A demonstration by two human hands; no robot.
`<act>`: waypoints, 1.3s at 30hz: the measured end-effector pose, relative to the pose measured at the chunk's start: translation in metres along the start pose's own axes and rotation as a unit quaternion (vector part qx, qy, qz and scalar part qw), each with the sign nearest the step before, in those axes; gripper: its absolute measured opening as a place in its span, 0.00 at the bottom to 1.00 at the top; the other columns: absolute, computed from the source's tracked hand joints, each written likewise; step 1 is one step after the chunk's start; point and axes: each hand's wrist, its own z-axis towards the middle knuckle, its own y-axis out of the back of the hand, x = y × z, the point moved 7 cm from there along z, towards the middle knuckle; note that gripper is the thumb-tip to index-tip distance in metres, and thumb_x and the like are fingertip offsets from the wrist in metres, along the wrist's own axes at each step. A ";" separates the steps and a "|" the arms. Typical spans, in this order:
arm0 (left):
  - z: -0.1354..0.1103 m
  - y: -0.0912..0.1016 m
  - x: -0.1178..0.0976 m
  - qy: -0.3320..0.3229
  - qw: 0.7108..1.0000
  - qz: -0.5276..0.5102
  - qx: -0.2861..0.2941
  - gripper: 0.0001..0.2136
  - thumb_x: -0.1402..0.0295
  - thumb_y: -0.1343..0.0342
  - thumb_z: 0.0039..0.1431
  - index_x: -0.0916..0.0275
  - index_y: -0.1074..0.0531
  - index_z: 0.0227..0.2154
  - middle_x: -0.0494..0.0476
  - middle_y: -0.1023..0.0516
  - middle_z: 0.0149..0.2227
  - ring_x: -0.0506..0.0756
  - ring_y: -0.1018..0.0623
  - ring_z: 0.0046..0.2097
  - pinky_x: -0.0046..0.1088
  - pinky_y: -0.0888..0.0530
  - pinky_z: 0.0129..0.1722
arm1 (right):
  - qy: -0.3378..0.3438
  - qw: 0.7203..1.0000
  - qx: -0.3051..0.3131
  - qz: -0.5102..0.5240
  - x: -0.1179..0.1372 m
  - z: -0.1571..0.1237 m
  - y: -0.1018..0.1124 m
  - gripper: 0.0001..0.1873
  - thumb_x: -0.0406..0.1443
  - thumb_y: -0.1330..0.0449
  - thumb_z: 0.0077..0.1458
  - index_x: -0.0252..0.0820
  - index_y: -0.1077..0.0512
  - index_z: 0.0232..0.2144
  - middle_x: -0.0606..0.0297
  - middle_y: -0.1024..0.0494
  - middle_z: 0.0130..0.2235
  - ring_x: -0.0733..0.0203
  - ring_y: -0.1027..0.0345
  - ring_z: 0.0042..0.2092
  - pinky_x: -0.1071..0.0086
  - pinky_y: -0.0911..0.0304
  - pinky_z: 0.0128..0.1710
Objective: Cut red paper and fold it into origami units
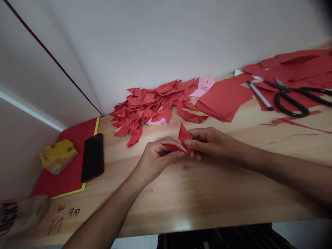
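Note:
Between my two hands is a small piece of folded red paper [183,134], held just above the wooden table. My left hand [159,154] pinches its left flap, thumb along the near edge. My right hand [207,141] grips the other side, with the thumb pressed on the paper near the fold and a pointed tip standing up. Some of the fingers are hidden behind the paper. Just beyond my hands lies a heap of folded red paper pieces [145,100], with a few pink ones among them. Flat red paper squares [223,98] are stacked to its right.
Black-handled scissors [293,98] and a white marker [260,95] rest on red paper at the right. At left, a black phone [92,157] and a yellow packet [59,155] lie by red sheets [70,183]. A wall [168,41] borders the table [186,204].

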 end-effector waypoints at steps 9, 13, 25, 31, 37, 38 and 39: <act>-0.001 -0.008 -0.004 -0.010 1.000 0.012 -0.015 0.03 0.72 0.38 0.56 0.65 0.23 0.28 0.53 0.25 0.32 0.49 0.23 0.37 0.24 0.27 0.40 | 0.011 1.000 0.008 0.001 0.003 0.000 -0.002 0.11 0.42 0.41 0.57 0.40 0.32 0.28 0.70 0.28 0.26 0.70 0.37 0.25 0.73 0.43 0.25; -0.002 -0.009 0.001 0.007 0.998 -0.014 -0.065 0.03 0.71 0.39 0.56 0.65 0.25 0.30 0.54 0.24 0.34 0.51 0.22 0.37 0.26 0.27 0.39 | -0.004 1.000 -0.019 -0.010 0.002 0.001 -0.001 0.13 0.42 0.42 0.57 0.40 0.33 0.26 0.71 0.30 0.24 0.70 0.39 0.24 0.73 0.44 0.25; -0.004 -0.010 0.014 0.042 0.991 -0.100 -0.082 0.06 0.69 0.37 0.55 0.68 0.24 0.29 0.56 0.20 0.30 0.48 0.22 0.31 0.22 0.26 0.34 | 0.010 1.000 -0.022 0.010 0.000 0.000 -0.002 0.13 0.43 0.41 0.58 0.41 0.31 0.28 0.69 0.25 0.27 0.70 0.36 0.25 0.74 0.43 0.24; -0.005 -0.008 0.010 0.039 0.990 -0.075 -0.115 0.06 0.68 0.38 0.56 0.67 0.25 0.29 0.54 0.21 0.27 0.49 0.22 0.30 0.23 0.25 0.32 | 0.007 1.000 0.012 -0.013 -0.004 0.001 -0.002 0.12 0.43 0.40 0.57 0.40 0.30 0.29 0.67 0.24 0.29 0.68 0.32 0.28 0.72 0.38 0.28; -0.007 -0.001 0.009 0.041 0.986 -0.039 -0.155 0.06 0.69 0.36 0.54 0.66 0.26 0.27 0.53 0.22 0.27 0.48 0.23 0.29 0.22 0.27 0.31 | -0.017 0.999 0.028 0.010 -0.006 0.001 -0.003 0.12 0.43 0.38 0.54 0.41 0.32 0.29 0.66 0.23 0.31 0.67 0.31 0.29 0.72 0.38 0.30; -0.008 0.001 0.009 0.040 0.985 -0.027 -0.165 0.06 0.68 0.36 0.53 0.66 0.25 0.27 0.53 0.22 0.27 0.48 0.23 0.29 0.22 0.27 0.31 | -0.022 0.999 0.029 0.010 -0.006 0.000 -0.003 0.12 0.43 0.38 0.54 0.41 0.32 0.29 0.66 0.23 0.31 0.67 0.31 0.30 0.71 0.38 0.30; -0.008 0.003 0.009 0.039 0.984 -0.016 -0.171 0.06 0.68 0.36 0.53 0.66 0.25 0.27 0.53 0.22 0.26 0.48 0.24 0.29 0.22 0.27 0.31 | -0.027 0.999 0.030 0.008 -0.006 0.000 -0.003 0.12 0.43 0.38 0.53 0.41 0.32 0.28 0.67 0.23 0.30 0.67 0.31 0.29 0.71 0.38 0.30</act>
